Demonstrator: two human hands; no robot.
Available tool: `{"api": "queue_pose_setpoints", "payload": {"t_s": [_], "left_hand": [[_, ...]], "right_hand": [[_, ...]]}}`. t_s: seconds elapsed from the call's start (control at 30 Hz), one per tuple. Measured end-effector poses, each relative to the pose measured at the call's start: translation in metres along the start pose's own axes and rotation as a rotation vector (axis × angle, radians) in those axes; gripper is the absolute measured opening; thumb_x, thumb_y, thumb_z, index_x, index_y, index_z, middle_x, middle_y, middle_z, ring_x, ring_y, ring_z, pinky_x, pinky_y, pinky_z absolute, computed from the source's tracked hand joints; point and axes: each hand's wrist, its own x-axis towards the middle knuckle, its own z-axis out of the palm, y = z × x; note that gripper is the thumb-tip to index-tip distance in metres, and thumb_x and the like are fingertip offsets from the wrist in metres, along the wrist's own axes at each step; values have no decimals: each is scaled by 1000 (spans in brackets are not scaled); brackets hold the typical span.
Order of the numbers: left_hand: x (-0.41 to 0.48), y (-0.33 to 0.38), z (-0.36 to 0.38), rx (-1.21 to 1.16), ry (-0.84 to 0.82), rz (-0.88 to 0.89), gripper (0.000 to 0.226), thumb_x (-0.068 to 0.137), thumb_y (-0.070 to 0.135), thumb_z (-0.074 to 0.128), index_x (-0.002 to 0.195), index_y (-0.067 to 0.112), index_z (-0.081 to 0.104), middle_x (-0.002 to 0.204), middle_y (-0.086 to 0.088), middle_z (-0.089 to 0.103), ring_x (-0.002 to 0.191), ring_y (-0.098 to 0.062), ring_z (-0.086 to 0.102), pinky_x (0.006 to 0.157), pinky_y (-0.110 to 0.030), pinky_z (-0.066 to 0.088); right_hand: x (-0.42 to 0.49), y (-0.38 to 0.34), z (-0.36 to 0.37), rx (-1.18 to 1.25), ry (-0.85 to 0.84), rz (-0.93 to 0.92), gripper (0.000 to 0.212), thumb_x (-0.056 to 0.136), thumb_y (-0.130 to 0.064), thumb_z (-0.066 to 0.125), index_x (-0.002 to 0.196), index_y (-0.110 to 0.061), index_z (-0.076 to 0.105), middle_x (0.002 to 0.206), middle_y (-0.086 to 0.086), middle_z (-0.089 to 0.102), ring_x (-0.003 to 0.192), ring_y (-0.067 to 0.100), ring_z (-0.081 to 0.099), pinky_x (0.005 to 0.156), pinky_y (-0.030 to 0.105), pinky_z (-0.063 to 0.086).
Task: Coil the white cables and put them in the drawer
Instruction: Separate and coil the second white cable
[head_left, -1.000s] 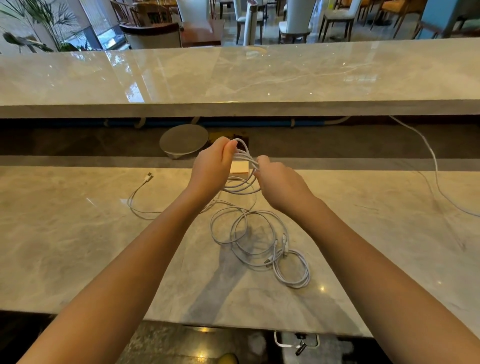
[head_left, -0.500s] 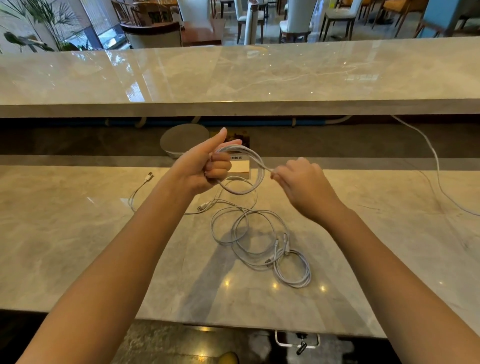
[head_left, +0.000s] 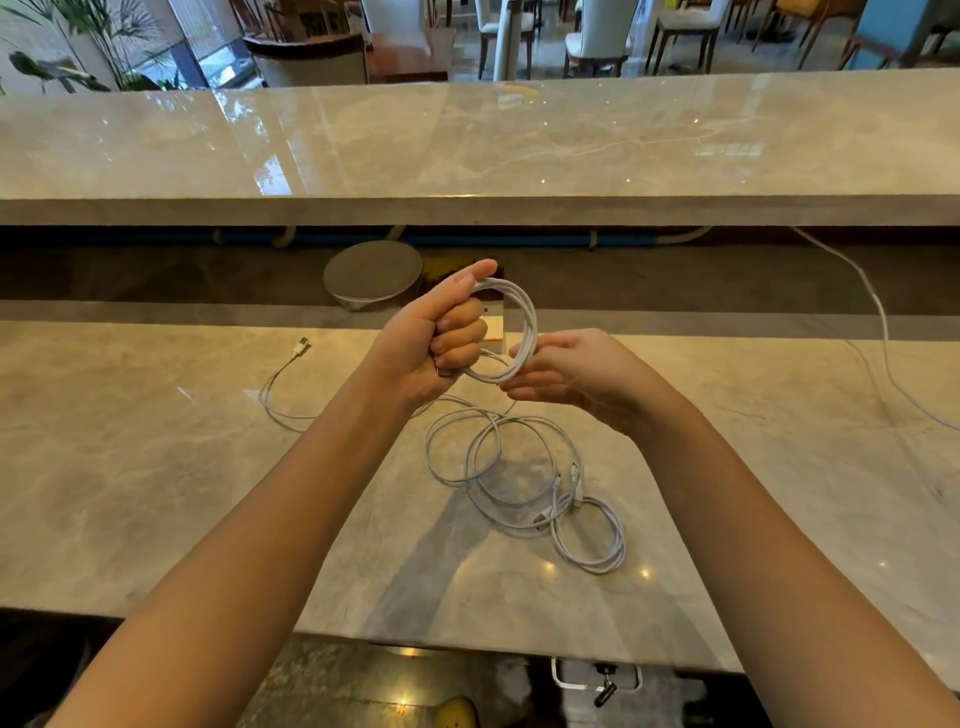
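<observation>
My left hand (head_left: 436, 338) is a fist raised above the marble counter (head_left: 156, 493), gripping a small coil of white cable (head_left: 527, 322) that loops out to its right. My right hand (head_left: 571, 374) touches the coil's lower right with fingers loosely curled around the strand. Below them on the counter lie more white cables (head_left: 498, 457) in loose loops, and a tighter coil (head_left: 589, 535) sits at their right end. A loose cable end with a plug (head_left: 300, 347) trails off to the left. No drawer front is clearly seen.
A round grey disc (head_left: 371, 273) and a small white box (head_left: 493, 325) sit at the back in the gap under the raised marble ledge (head_left: 467, 208). Another white cable (head_left: 878, 312) runs down across the right side. A metal handle (head_left: 597, 680) shows below the counter's front edge.
My left hand rolled from palm-down to an upright fist while the held cable became a neater ring. My right hand slid along the strand and came back to the coil's lower right.
</observation>
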Motion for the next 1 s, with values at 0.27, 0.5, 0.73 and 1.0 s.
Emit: {"api": "queue_pose_setpoints", "payload": {"t_s": [0.27,0.5,0.73,1.0], "left_hand": [[1,-14,1,-76,-43,12,25,98,18,38,113,13,57,47,5,39,34,-5,33,32,-13,27],[10,-7,-6,155,68,121,28,100,15,37,125,13,49,58,3,46,46,-5,41,42,-16,39],[17,-18,-8,347,201,153,28,101,14,36,125,13,50,65,0,50,52,-7,49,52,-20,47],[12,-12,-5,646,223,-45,22,96,18,48,114,16,60,92,-6,65,91,-20,62,85,-35,52]], "right_hand": [[8,20,12,124,204,-106,12,86,-3,61,98,0,64,92,18,68,81,24,69,71,30,60],[6,18,-1,537,39,-149,12,88,-1,54,84,-5,65,84,12,71,79,21,69,77,30,59],[7,21,1,794,-69,-141,17,95,-3,42,97,-4,59,70,6,64,66,15,66,79,32,55],[16,21,-3,807,182,-164,14,97,-3,41,96,0,54,67,8,56,56,13,59,78,33,55]]}}
